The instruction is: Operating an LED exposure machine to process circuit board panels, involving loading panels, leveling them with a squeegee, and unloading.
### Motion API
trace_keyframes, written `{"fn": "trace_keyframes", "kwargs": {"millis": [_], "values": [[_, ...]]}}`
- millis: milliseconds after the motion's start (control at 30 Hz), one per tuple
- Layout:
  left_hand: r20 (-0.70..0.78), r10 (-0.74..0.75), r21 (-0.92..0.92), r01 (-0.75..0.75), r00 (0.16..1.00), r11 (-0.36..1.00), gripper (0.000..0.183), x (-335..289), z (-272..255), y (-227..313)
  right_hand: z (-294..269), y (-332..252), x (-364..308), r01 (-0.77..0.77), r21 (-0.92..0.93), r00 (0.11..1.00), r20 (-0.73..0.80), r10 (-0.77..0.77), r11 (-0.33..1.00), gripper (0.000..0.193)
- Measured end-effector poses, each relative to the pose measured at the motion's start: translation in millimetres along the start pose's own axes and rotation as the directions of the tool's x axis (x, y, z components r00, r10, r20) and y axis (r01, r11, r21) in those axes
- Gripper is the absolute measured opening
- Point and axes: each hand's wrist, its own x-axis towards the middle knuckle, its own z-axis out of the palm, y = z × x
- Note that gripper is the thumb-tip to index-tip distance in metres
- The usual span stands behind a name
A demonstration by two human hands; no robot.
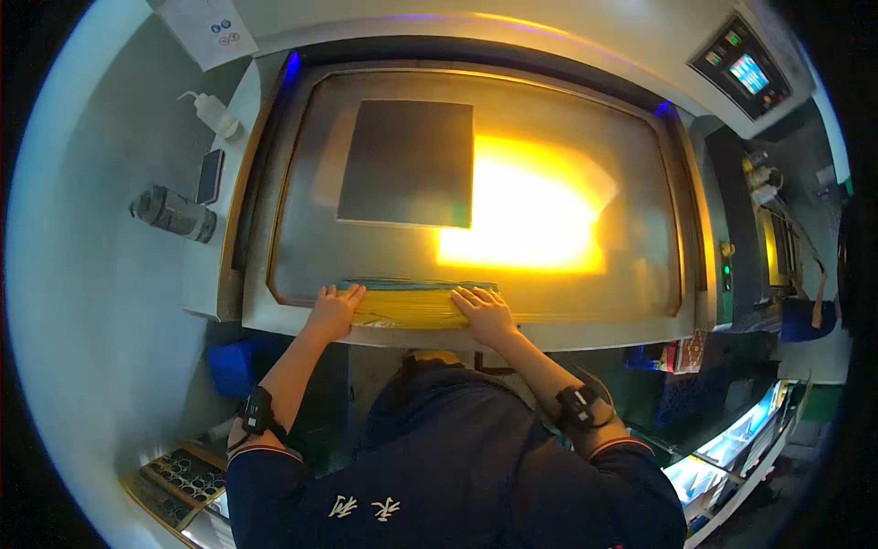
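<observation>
Yellow bundle (409,308) over tray's rim (622,331), panel (407,163) inside

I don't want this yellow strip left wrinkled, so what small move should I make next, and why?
I'd probably ease both hands slightly apart to smooth the yellow strip. Your left hand and right hand rest near its opposite ends, and its surface looks creased. It lies at the near edge, apart from the dark panel.
</observation>
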Motion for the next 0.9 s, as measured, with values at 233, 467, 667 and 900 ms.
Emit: {"fn": "trace_keyframes", "kwargs": {"millis": [233, 467, 667, 900], "values": [[-0.014, 0.139, -0.136, -0.139, 0.990, 0.981, 0.076, 127, -134, -71, -15, 74, 140, -0.148, -0.008, 0.981, 0.122, 0.148, 0.989, 0.065], [-0.282, -0.001, -0.312, -0.091, 0.959, 0.946, 0.065, 393, -198, -218, -103, 198, 422, -0.237, 0.033, 0.946, 0.233, 0.223, 0.971, 0.077], [-0.404, -0.054, -0.068, 0.029, 0.913, 0.997, 0.070, 506, -234, -258, -63, 283, 526, -0.119, -0.238, 0.970, -0.234, 0.061, 0.964, 0.074], [-0.542, 0.051, 0.006, -0.057, 0.839, 0.998, 0.076, 477, -212, -249, -53, 252, 494, -0.125, -0.248, 0.972, -0.224, 0.069, 0.960, 0.072]]}}
